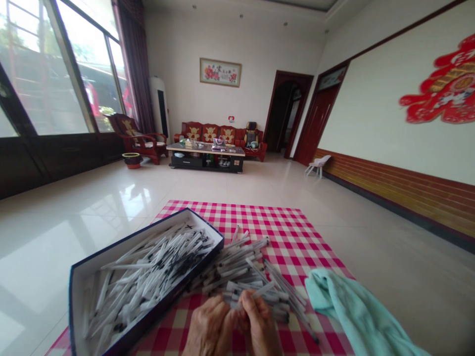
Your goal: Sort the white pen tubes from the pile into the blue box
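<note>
My left hand (210, 324) and my right hand (258, 321) meet at the front of the table, both closed with fingertips pinched together. A pale translucent pen (264, 288) sticks out from my right fingers. What my left fingers pinch is mostly hidden, with a little pale plastic between the hands. Just beyond lies a loose heap of similar pens (237, 264), whitish with black ends, some slanting right. A dark-blue box with a white inside (196, 217) stands at the left, filled with many slim white and black pen pieces (148, 277).
A pink-and-white checked cloth (289, 227) covers the table. At the right a mint-green cloth (352, 306) lies crumpled over the edge. Farther off are a low coffee table (206, 157), a wooden sofa (218, 131), an armchair (137, 138) and a small pale chair (318, 164).
</note>
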`<state>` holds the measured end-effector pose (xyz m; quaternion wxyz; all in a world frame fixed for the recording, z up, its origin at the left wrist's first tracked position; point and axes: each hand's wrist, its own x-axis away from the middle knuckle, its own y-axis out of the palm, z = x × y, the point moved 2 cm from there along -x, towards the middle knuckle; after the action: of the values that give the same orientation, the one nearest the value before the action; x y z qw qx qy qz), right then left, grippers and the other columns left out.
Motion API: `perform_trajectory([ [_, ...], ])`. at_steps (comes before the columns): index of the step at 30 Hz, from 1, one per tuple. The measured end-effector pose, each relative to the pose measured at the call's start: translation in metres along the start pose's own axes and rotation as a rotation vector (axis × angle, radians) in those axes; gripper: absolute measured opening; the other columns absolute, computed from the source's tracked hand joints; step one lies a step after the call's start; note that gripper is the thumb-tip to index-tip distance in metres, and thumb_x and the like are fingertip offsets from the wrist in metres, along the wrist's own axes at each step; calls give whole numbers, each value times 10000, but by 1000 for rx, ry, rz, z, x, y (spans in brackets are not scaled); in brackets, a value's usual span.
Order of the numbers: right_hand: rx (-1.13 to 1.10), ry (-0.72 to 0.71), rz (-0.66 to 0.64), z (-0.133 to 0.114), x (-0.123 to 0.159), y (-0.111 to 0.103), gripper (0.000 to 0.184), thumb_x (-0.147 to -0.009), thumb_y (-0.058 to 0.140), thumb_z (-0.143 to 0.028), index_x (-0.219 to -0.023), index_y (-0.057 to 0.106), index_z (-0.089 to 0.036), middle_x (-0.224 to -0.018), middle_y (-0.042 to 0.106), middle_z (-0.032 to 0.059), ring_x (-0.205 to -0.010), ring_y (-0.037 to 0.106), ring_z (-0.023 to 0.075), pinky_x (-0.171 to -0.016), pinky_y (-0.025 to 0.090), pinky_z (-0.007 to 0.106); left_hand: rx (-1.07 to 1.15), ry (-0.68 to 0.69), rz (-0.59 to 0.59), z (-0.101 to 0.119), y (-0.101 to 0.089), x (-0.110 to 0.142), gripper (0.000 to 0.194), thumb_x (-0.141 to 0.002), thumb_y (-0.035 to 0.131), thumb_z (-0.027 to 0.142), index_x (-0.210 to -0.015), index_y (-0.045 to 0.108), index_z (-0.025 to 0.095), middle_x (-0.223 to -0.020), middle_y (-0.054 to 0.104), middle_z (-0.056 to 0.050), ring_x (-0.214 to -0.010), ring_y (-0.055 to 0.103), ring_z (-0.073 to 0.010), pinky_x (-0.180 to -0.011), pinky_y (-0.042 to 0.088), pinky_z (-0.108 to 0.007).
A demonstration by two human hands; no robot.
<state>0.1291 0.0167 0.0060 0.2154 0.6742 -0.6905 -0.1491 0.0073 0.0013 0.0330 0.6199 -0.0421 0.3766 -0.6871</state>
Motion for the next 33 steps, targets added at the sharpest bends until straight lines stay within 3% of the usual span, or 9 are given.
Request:
perform_trajectory([
  [6, 67, -69, 24, 3, -6, -9, 364, -742, 636, -526, -623, 520, -203, -448, 376, -83, -402, 308, 87, -420, 242, 222, 1058, -929, -264, -11, 19, -2, 435, -798, 499, 486, -494, 418, 185, -390, 297, 75, -337, 208, -47, -362, 115, -189],
  [8, 51, -101, 47, -6, -7, -13, 341, -774, 621, -490, -627, 513, -201, -461, 371, -83, -412, 307, 86, -425, 252, 219, 1238, -1121, -347, -16, 17, -2, 391, -786, 513, 449, -514, 413, 186, -388, 302, 83, -316, 178, -36, -340, 84, -171],
  [10, -28, -162, 78, -18, -8, -18, 380, -796, 609, -458, -568, 439, -206, -485, 353, -82, -424, 282, 82, -424, 252, 215, 1293, -1179, -367, -19, 11, -2, 390, -779, 520, 451, -518, 387, 193, -393, 285, 95, -309, 160, -29, -331, 74, -161],
  [14, -40, -162, 69, -23, -8, -19, 403, -840, 564, -435, -549, 408, -203, -484, 353, -78, -427, 296, 81, -428, 266, 213, 1219, -905, -200, -11, 2, -8, 432, -719, 593, 558, -567, 468, 173, -434, 384, 71, -348, 269, -38, -358, 174, -165],
  [17, 31, -114, -6, -12, -5, -13, 379, -854, 540, -449, -583, 478, -193, -491, 411, -61, -447, 357, 92, -450, 297, 220, 931, -622, -79, 1, -1, -12, 475, -722, 585, 605, -634, 579, 139, -502, 472, 31, -433, 378, -71, -431, 271, -189],
  [21, 56, -55, -29, -2, -2, -8, 312, -790, 607, -499, -756, 604, -189, -488, 454, -57, -444, 404, 104, -443, 318, 223, 549, -375, -12, 11, -6, -15, 419, -804, 539, 530, -660, 653, 154, -572, 527, 2, -549, 461, -119, -534, 335, -207],
  [26, 184, -102, 2, -4, 2, -5, 379, -725, 660, -530, -913, 672, -201, -632, 615, 13, -547, 531, 167, -505, 431, 270, 270, -227, 14, 15, -10, -15, 298, -804, 599, 385, -577, 650, 199, -604, 559, -18, -558, 504, -133, -544, 337, -206],
  [30, 236, -154, -23, -8, 6, 0, 428, -757, 601, -570, -940, 677, -190, -568, 571, -3, -530, 501, 162, -521, 424, 276, 59, -100, -8, 12, -10, -12, 265, -859, 528, 299, -631, 636, 218, -662, 582, -31, -565, 543, -133, -553, 366, -206],
  [33, 246, -181, -76, -9, 6, 3, 433, -792, 562, -561, -974, 652, -179, -554, 525, -27, -495, 447, 130, -502, 380, 255, -178, 1, 84, 6, -25, -13, 207, -883, 476, 283, -772, 640, 221, -710, 595, -37, -629, 574, -151, -597, 407, -216],
])
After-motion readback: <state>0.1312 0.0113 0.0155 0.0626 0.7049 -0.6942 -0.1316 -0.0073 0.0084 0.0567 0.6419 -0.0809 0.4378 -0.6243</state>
